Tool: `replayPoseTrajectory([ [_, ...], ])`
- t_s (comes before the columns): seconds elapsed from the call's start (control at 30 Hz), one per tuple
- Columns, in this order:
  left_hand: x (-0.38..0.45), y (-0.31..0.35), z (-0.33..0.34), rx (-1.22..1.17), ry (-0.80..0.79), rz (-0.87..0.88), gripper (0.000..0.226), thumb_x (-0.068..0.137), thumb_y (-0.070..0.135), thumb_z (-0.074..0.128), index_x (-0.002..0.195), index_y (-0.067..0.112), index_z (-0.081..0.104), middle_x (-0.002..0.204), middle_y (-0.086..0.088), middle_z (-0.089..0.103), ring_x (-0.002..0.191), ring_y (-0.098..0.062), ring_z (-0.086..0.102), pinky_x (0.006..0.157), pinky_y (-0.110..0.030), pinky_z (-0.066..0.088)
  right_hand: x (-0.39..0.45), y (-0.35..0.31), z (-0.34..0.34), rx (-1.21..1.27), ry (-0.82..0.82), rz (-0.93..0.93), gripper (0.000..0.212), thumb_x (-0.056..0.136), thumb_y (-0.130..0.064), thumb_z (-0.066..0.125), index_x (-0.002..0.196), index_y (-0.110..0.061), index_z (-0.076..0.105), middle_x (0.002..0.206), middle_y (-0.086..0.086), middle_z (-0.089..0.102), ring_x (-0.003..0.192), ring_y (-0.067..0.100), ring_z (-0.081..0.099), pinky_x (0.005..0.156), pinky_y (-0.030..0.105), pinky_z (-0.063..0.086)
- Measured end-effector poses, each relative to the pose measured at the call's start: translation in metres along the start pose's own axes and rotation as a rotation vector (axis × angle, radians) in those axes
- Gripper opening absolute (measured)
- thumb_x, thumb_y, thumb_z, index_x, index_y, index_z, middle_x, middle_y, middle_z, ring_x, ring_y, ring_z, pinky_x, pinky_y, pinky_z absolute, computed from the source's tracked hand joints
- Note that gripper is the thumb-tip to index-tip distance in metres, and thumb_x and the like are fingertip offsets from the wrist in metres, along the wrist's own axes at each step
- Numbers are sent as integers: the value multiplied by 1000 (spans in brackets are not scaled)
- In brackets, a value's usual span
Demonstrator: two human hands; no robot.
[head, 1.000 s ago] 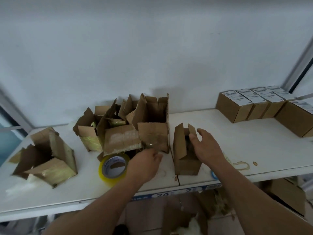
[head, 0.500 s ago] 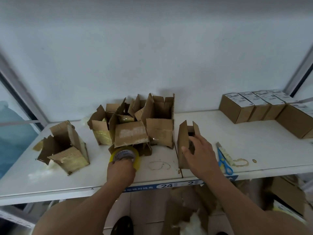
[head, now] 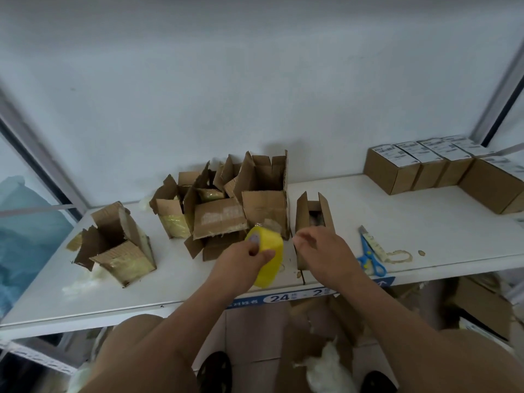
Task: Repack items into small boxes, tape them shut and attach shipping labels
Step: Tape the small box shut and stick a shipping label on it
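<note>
My left hand (head: 241, 262) grips a yellow roll of packing tape (head: 270, 251), held on edge just above the white table (head: 425, 228). Right of the roll stands a small brown box (head: 302, 214) with its top flaps upright and a wrapped item inside. My right hand (head: 326, 253) hovers in front of that box, a short gap from the roll. Its fingers are loosely curled towards the roll, and I see nothing in them.
Several torn, opened cartons (head: 221, 219) crowd the table behind the tape, and another (head: 122, 251) lies at the left. Blue scissors (head: 371, 259) and a strip lie right of my right hand. Sealed, labelled boxes (head: 394, 171) line the back right. More cartons sit under the table.
My left hand has picked the tape roll up off the table and carried it right, towards the small box. My right hand has let go of the box and drawn back in front of it.
</note>
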State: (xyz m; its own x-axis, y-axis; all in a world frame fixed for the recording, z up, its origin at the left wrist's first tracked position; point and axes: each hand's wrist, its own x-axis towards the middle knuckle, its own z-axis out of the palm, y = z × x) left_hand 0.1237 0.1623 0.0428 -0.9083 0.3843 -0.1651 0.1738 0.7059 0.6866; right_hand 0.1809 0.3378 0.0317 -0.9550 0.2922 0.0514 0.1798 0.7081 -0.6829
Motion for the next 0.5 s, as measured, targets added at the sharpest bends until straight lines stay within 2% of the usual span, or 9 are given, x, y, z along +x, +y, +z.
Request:
replayPoseTrajectory([
  [0.07,-4,11,2,-159,-7,0,27,95,48,56,92,22,64,97,-5,68,88,-19,64,81,-37,52,-3,-1,-5,48,-60,20,29,100,-48,40,112,-29,59,102,-11,59,88,2,53,75,22,41],
  [0.13,-4,20,6,-311,-29,0,27,94,46,58,89,22,67,95,-7,71,88,-23,68,83,-39,54,-6,-1,-9,137,-113,46,32,99,-53,38,108,-30,58,98,-12,61,87,1,54,72,20,42],
  [0.23,2,28,13,-424,-55,16,35,90,51,62,91,18,71,92,-8,74,91,-27,70,88,-52,54,-8,3,-16,411,-83,122,27,98,-48,47,106,-27,63,98,-10,65,93,6,60,83,28,51],
  [0.33,7,37,18,-517,-110,44,39,86,56,64,96,19,72,96,-5,75,96,-28,70,93,-54,52,-7,10,-24,709,-68,200,19,96,-40,55,100,-25,67,98,-5,72,97,14,68,96,42,53],
  [0.43,11,50,19,-569,-137,84,49,82,62,64,102,18,71,102,-7,74,100,-28,69,95,-53,52,-7,12,-35,810,-75,192,37,88,-46,59,112,-20,67,106,1,73,104,20,68,99,43,52],
  [0.5,15,57,19,-621,-173,103,55,79,64,64,104,15,71,104,-9,73,102,-29,68,96,-53,52,-8,12,-42,842,-102,166,37,84,-46,61,111,-21,67,106,1,74,104,18,68,98,39,53],
])
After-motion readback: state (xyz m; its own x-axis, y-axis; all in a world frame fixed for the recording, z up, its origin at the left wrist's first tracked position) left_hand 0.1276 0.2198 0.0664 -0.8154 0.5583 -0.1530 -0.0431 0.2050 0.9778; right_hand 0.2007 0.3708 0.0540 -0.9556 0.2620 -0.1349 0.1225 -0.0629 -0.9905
